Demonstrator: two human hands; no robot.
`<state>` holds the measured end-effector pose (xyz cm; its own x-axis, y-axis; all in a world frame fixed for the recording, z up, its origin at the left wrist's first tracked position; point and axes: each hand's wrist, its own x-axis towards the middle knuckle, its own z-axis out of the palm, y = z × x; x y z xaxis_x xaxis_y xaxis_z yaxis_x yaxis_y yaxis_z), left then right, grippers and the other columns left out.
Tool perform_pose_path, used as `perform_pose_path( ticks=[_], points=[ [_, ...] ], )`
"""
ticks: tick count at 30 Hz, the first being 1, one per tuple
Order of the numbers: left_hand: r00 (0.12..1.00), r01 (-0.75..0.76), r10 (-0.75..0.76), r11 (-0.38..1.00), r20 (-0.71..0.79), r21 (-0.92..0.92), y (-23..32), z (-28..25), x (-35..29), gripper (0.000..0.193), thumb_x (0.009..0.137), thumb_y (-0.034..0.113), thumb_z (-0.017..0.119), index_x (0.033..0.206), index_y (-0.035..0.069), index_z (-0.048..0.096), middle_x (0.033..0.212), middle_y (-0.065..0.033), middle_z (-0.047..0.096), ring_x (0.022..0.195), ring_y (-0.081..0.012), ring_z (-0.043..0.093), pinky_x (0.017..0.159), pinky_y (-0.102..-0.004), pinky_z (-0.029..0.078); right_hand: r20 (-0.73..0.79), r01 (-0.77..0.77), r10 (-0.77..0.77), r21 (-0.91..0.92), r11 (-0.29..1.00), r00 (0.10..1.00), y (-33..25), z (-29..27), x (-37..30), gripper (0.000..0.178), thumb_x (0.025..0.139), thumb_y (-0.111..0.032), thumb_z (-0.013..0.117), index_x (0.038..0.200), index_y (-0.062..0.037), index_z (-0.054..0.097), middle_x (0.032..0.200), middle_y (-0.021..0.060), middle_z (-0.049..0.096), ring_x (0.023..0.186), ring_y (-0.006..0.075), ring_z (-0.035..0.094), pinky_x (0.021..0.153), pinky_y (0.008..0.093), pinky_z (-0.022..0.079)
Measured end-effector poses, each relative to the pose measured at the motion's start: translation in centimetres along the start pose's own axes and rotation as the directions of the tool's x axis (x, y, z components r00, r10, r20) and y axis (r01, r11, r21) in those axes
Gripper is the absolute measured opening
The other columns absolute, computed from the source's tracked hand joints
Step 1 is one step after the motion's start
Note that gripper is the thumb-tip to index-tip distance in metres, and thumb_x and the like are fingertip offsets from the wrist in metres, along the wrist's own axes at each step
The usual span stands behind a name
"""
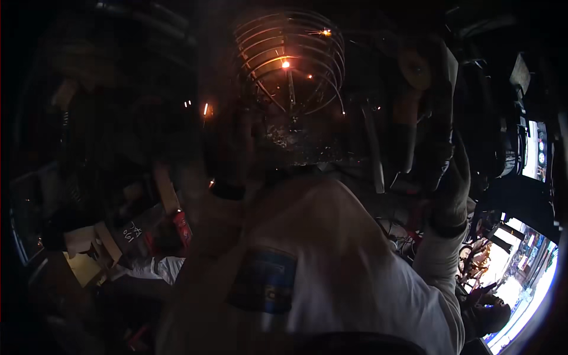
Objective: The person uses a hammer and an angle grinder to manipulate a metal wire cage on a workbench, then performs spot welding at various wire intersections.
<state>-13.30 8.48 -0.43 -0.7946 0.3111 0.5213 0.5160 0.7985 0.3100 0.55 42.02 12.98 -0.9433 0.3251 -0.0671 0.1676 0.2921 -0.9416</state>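
Note:
A round cage of curved metal wire hoops [290, 41] stands before me, lit orange. A bright glowing spot [286, 64] burns on its near part, and sparks [325, 32] show at its far right side. My left hand [228, 157] lies in deep shadow at the cage's near left; its fingers and anything in them are hidden. My right hand [454, 192], in a light glove, is raised at the right beside a long dark upright thing [444, 112]. Shadow hides its fingers, so I cannot tell whether it grips that thing.
Under the cage is a dark, speckled work surface [302, 145]. A round disc [415, 69] and a bar-like piece [374, 148] stand to its right. Boxes [109, 239] and a red package [182, 228] lie at the lower left. Cables [405, 236] lie near my right arm. A person [488, 310] is at the lower right.

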Motion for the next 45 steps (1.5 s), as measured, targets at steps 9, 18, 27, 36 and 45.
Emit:
perform_pose_path(
  ticks=[9, 18, 27, 36, 45],
  points=[
    [0.811, 0.572, -0.473, 0.519, 0.344, -0.635, -0.1, -0.3, -0.2, 0.026, 0.101, 0.023, 0.057, 0.113, 0.0, 0.062, 0.095, -0.0123, 0.067, 0.083, -0.0231, 0.065, 0.075, -0.0359, 0.051, -0.107, -0.016, 0.061, 0.38, 0.925, 0.992, 0.2, -1.1, -3.9, 0.039, 0.103, -0.022, 0.046, 0.129, 0.0064, 0.048, 0.099, 0.0129, 0.065, 0.075, 0.0169, 0.065, 0.064, 0.0274, 0.055],
    [0.948, 0.319, -0.255, 0.773, 0.191, -0.548, -0.6, -0.6, 0.4, 0.031, 0.102, 0.027, 0.057, 0.111, -0.001, 0.065, 0.091, -0.0087, 0.069, 0.078, -0.0185, 0.064, 0.074, -0.0304, 0.051, -0.577, 0.223, 0.01, 0.332, 0.916, 0.817, -1.4, -4.0, -11.1, 0.037, 0.098, -0.019, 0.057, 0.128, 0.0013, 0.052, 0.098, 0.0087, 0.064, 0.08, 0.0151, 0.063, 0.068, 0.0274, 0.052],
    [0.803, 0.586, -0.411, 0.409, 0.432, -0.7, -0.5, 0.2, -0.2, 0.04, 0.103, 0.025, 0.055, 0.133, -0.002, 0.056, 0.112, -0.0145, 0.069, 0.088, -0.0166, 0.067, 0.074, -0.0283, 0.055, -0.974, 0.175, -0.005, 0.035, 0.984, 0.227, 1.8, -15.4, -14.9, 0.026, 0.102, -0.028, 0.055, 0.112, -0.0042, 0.062, 0.08, 0.0035, 0.064, 0.063, 0.0096, 0.059, 0.053, 0.0225, 0.045],
    [0.988, 0.143, -0.111, 0.919, 0.108, -0.369, -4.2, 1.5, -1.1, 0.039, 0.101, 0.03, 0.058, 0.126, 0.0, 0.062, 0.118, -0.0152, 0.068, 0.098, -0.0282, 0.064, 0.088, -0.0354, 0.048, -0.987, -0.212, -0.157, -0.144, 0.967, -0.046, 10.9, -20.5, -6.3, 0.026, 0.098, -0.027, 0.06, 0.105, -0.0021, 0.064, 0.084, 0.0056, 0.065, 0.075, 0.0189, 0.063, 0.07, 0.0345, 0.05],
    [0.845, 0.526, -0.421, 0.544, 0.329, -0.654, -0.6, 0.4, -0.1, 0.025, 0.101, 0.022, 0.061, 0.107, -0.001, 0.066, 0.098, -0.0078, 0.069, 0.087, -0.0143, 0.062, 0.079, -0.0309, 0.05, -0.959, -0.808, -0.27, -0.224, 0.546, 0.084, 20.9, -25.4, -5.3, 0.061, 0.085, -0.052, 0.064, 0.118, -0.001, 0.067, 0.115, 0.0192, 0.069, 0.11, 0.0355, 0.064, 0.097, 0.0449, 0.048]
  ],
)
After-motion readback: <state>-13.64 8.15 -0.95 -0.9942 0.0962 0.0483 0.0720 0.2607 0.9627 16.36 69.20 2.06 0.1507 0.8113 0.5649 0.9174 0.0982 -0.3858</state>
